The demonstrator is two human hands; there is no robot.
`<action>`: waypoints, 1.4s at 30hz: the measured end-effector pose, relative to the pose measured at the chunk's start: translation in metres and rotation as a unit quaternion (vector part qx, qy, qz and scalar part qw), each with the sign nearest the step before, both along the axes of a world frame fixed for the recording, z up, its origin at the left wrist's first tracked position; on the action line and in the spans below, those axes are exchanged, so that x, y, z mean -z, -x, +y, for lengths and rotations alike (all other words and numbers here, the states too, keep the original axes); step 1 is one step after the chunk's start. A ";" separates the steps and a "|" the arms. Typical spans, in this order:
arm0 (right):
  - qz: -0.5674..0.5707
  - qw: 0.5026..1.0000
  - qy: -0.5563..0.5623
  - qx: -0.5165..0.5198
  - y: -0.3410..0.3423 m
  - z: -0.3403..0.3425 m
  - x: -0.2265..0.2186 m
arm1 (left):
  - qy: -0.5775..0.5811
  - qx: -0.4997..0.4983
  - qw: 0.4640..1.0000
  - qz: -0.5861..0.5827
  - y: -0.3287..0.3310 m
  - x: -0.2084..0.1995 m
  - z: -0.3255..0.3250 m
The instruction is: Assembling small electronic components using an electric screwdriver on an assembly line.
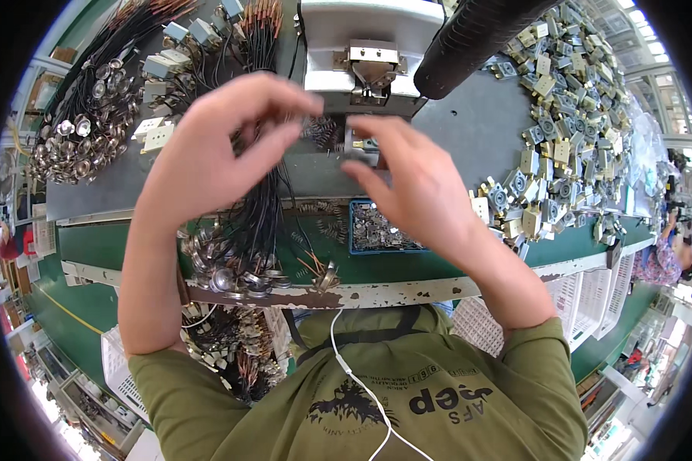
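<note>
My left hand is raised over the bench, smeared by motion, its thumb and fingers apart and nothing visible between them. Its fingertips are nearest a small heap of coil springs. My right hand is curved, thumb and forefinger spread above and below a small pale metal block with a brass-coloured bit on it. Whether the fingers touch that block I cannot tell. Beyond it stands a silver machine with a metal clamp-like mechanism. Black wires run beneath my left hand toward round metal caps.
A blue tray of small metal parts sits near the bench edge. Many grey and cream socket-like blocks are piled at right. Wired metal caps lie at left. A thick black tube slants across the far right side.
</note>
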State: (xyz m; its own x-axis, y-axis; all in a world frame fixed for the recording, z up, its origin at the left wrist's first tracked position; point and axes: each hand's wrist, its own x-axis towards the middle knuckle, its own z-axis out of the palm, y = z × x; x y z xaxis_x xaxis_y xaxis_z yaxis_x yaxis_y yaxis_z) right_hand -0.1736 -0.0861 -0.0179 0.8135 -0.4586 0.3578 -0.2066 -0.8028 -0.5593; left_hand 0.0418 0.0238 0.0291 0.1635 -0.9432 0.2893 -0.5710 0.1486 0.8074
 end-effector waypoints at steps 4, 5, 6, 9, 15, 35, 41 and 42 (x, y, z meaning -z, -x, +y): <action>0.005 0.990 -0.103 -0.099 0.006 0.029 0.027 | -0.269 0.191 0.926 -0.181 -0.004 -0.010 0.029; 0.106 0.948 -0.281 -0.108 -0.003 0.034 0.021 | -0.304 0.204 0.909 -0.200 -0.001 -0.005 0.035; 0.201 0.864 -0.447 -0.113 -0.010 0.038 0.018 | -0.305 0.206 0.907 -0.204 0.000 -0.004 0.037; 0.196 0.752 -0.617 -0.126 -0.017 0.036 0.023 | -0.309 0.184 0.900 -0.244 0.004 -0.007 0.041; 0.219 0.700 -0.663 -0.149 -0.010 0.007 0.015 | -0.355 0.175 0.887 -0.239 0.000 -0.015 0.040; 0.239 0.788 -0.563 -0.072 -0.020 0.040 0.015 | -0.283 0.168 0.904 -0.274 0.004 -0.005 0.030; 0.181 0.745 -0.631 -0.120 -0.009 0.011 0.016 | -0.307 0.134 0.906 -0.258 0.007 -0.011 0.032; 0.175 0.738 -0.638 -0.131 -0.009 0.006 0.013 | -0.308 0.133 0.906 -0.258 0.010 -0.010 0.032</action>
State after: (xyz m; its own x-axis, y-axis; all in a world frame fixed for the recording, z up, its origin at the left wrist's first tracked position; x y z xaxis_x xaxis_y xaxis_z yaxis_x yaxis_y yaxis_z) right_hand -0.1648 -0.0804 -0.0310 0.8744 -0.0511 -0.4825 -0.4486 0.2936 -0.8441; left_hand 0.0323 0.0559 0.0387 -0.0996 -0.9382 -0.3315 -0.9059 -0.0523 0.4203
